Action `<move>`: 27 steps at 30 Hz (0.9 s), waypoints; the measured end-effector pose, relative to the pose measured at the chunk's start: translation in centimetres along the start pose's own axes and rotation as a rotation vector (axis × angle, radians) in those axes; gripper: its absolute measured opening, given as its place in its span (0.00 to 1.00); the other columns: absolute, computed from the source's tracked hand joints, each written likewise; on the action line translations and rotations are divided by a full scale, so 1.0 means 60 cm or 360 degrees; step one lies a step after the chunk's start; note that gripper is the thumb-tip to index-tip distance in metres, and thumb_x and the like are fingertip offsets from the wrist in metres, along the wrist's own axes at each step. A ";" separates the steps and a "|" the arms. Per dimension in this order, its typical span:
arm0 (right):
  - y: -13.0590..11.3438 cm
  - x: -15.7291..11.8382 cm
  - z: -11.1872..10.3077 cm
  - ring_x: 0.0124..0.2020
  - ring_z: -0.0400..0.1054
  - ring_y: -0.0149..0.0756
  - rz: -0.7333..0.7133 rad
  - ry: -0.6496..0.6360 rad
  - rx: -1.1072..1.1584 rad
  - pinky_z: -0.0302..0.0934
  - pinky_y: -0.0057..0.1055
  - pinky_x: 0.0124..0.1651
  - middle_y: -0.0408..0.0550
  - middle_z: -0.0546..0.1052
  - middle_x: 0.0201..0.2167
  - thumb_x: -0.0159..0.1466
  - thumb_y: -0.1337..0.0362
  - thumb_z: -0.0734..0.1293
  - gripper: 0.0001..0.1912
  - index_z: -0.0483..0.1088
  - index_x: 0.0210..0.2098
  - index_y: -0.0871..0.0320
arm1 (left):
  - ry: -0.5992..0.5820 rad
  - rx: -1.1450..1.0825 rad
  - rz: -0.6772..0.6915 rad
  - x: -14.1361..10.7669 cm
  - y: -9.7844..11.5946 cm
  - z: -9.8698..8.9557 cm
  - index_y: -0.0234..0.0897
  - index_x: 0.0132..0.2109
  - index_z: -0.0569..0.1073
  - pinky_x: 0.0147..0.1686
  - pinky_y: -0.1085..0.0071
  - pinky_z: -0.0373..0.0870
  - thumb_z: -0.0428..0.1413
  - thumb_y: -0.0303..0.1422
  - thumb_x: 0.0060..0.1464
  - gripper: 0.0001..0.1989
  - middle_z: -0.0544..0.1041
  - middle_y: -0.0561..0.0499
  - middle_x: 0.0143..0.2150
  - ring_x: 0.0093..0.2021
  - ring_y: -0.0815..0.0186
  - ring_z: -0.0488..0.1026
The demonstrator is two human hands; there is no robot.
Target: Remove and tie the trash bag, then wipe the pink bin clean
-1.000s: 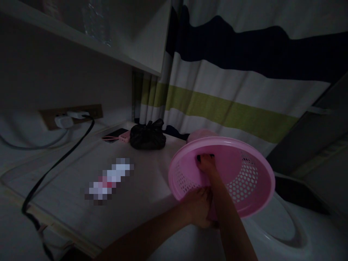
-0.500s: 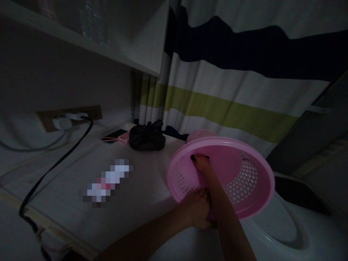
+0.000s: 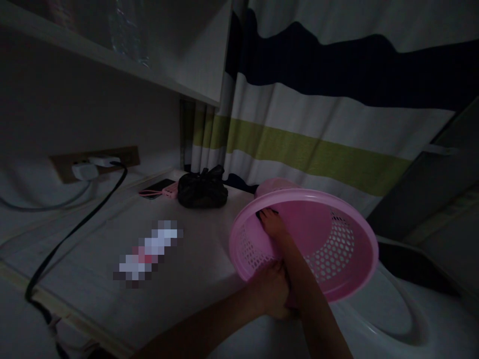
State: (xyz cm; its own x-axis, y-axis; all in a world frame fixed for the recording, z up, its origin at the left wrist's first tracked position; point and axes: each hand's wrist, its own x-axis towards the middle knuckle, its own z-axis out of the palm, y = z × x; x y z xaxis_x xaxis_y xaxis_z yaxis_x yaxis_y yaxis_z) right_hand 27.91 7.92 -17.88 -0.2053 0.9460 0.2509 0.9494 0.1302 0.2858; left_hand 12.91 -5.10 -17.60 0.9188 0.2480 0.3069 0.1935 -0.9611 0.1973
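A pink plastic basket (image 3: 314,219) with perforated sides lies tilted, its wide mouth facing me. My left hand (image 3: 271,291) is closed around the near lower rim. Through the mouth reaches my right hand (image 3: 272,225), crossing beyond the left wrist. Its fingers are bent over a small black cloth-like thing (image 3: 261,213), pressed to the inner upper left of the basket. Most of that black thing is hidden under the fingers, so its exact kind does not show.
A knotted black plastic bag (image 3: 202,189) sits on the white counter (image 3: 202,244), beside a pink strapped device (image 3: 170,190) and a dark phone (image 3: 159,188). A round white basin (image 3: 389,304) is at right. Cables (image 3: 75,229) run from the wall socket (image 3: 129,155). A striped curtain (image 3: 318,134) hangs behind.
My right hand has shifted slightly left along the basket's inner wall with the black cloth-like thing. The left hand and the basket stay about where they were.
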 end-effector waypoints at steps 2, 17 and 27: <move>-0.001 0.001 0.002 0.55 0.58 0.44 -0.0040 0.0046 -0.0030 0.52 0.43 0.56 0.55 0.63 0.58 0.64 0.71 0.52 0.22 0.63 0.55 0.62 | -0.0030 0.0009 -0.0009 -0.001 -0.001 0.000 0.27 0.62 0.54 0.60 0.57 0.53 0.55 0.51 0.47 0.43 0.60 0.37 0.62 0.61 0.48 0.55; 0.059 0.090 -0.056 0.49 0.64 0.39 0.0055 0.0317 0.0051 0.59 0.45 0.52 0.51 0.68 0.51 0.64 0.59 0.61 0.16 0.65 0.50 0.57 | 0.0073 -0.0126 -0.0128 -0.006 -0.007 0.003 0.26 0.64 0.48 0.60 0.58 0.52 0.50 0.53 0.50 0.44 0.57 0.35 0.63 0.62 0.50 0.56; 0.062 0.081 -0.077 0.54 0.60 0.45 0.0265 0.0387 0.0094 0.53 0.46 0.55 0.52 0.71 0.50 0.65 0.68 0.52 0.18 0.68 0.49 0.56 | 0.0052 -0.0119 -0.0125 -0.007 -0.008 0.002 0.25 0.64 0.47 0.60 0.58 0.53 0.50 0.52 0.51 0.44 0.55 0.34 0.64 0.62 0.51 0.56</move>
State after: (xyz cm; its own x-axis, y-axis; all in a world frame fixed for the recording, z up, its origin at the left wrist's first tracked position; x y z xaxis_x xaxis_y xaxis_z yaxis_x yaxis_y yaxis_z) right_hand 29.36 11.65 -11.32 -0.0897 0.8580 0.5058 0.9855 0.0030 0.1698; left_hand 12.48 -4.74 -17.96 0.8899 0.3274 0.3176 0.2374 -0.9269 0.2906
